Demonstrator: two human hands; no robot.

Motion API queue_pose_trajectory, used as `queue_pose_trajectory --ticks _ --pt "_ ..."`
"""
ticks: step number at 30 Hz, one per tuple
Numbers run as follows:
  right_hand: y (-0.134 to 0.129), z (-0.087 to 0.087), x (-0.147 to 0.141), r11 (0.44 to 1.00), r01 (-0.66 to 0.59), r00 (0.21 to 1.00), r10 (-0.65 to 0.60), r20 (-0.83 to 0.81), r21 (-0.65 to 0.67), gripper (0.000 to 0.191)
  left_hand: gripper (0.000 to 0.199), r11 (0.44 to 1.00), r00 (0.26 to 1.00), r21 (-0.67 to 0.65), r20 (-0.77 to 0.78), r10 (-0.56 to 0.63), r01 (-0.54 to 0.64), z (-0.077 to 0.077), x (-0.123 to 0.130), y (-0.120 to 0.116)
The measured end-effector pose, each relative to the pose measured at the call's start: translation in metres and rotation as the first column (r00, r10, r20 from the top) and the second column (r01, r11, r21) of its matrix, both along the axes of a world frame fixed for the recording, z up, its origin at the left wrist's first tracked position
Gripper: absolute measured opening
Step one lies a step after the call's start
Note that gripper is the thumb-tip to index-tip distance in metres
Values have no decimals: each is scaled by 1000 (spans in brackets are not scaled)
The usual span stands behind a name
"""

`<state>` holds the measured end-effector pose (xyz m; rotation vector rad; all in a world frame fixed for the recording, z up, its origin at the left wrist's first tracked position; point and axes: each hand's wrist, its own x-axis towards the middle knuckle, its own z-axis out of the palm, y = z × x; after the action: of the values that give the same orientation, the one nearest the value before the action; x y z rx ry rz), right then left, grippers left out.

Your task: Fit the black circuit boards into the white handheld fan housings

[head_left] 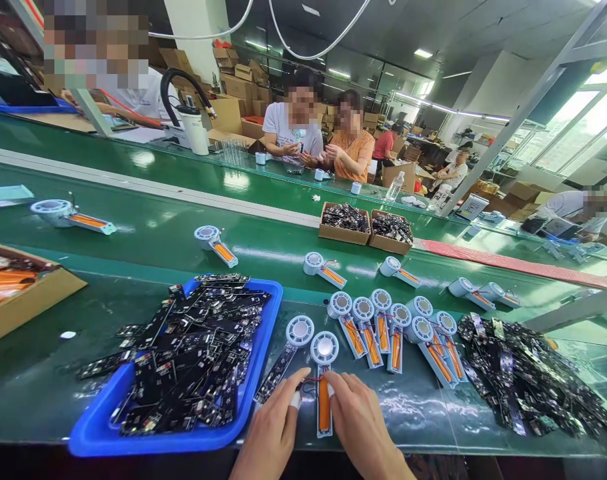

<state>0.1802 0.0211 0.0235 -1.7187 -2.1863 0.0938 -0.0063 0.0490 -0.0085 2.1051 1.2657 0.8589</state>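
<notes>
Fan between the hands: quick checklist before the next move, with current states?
1. Fan face up on the table: ok.
2. Battery lying in the handle: ok.
3. Right hand on the fan: ok, fingertips by the battery's upper end.
4. Wires clear of the fingers: not ok, they run between the two hands' fingertips.
5. Left hand has a grip on the wires: cannot tell, too small at the fingertips.
6. Boards all inside the blue tray: not ok, some stick out over its left side.
</notes>
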Motion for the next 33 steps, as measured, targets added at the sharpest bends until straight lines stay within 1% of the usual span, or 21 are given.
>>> queue_pose_trajectory --ticks 2,4,6,8,10,11,13,14,16,18,20,22,25,28,31,33 --pt "3 4 5 999 16 999 -14 -46 39 35 52 1000 999 4 -40 -8 8 3 0 -1" --pt "7 5 9 997 6 995 1 -101 73 33 54 999 996 -16 -85 -31 29 6 1 -2" --pt "11 3 10 994 -35 989 49 -139 105 33 58 997 987 -44 -150 -61 55 8 0 -4" --pt "15 0 9 989 -68 980 92 -179 134 32 62 996 966 -63 -247 -73 60 9 -1 -5" --pt "19 -4 5 989 -63 959 97 -265 134 28 66 996 942 -69 -327 -77 58 8 -2 -7" --pt "20 -5 3 992 -47 941 83 -328 116 26 68 996 938 -72 -339 -79 58 8 -3 -8" --pt "23 -5 -1 998 -17 882 40 -469 54 20 66 995 956 -77 -283 -78 58 6 -4 -9" --pt "24 -4 -2 1000 -11 845 19 -534 18 19 63 996 973 -75 -222 -65 49 6 -4 -9" --pt "25 -3 -4 999 -27 779 -1 -627 -35 18 54 996 997 -90 -82 1 -9 4 -3 -10" --pt "25 -3 -5 997 -45 736 -12 -677 -66 19 46 984 996 -156 26 90 -85 1 -2 -10" --pt "25 -3 -5 995 -37 708 -42 -705 -96 20 39 963 986 -242 82 144 -121 -1 1 -11" --pt "25 -4 -6 993 -6 697 -82 -713 -120 20 33 953 983 -282 112 148 -111 -1 4 -11" --pt "25 -3 -6 990 19 706 -110 -699 -137 19 30 961 984 -255 110 137 -105 5 9 -8" --pt "27 -1 -5 981 -6 679 -137 -722 -192 20 32 965 986 -237 90 141 -116 11 11 -4" --pt "28 1 -1 968 -47 629 -164 -760 -247 21 32 957 984 -261 93 154 -125 15 10 0" --pt "28 2 2 964 -69 624 -158 -765 -256 21 31 950 981 -281 99 167 -133 15 9 1"
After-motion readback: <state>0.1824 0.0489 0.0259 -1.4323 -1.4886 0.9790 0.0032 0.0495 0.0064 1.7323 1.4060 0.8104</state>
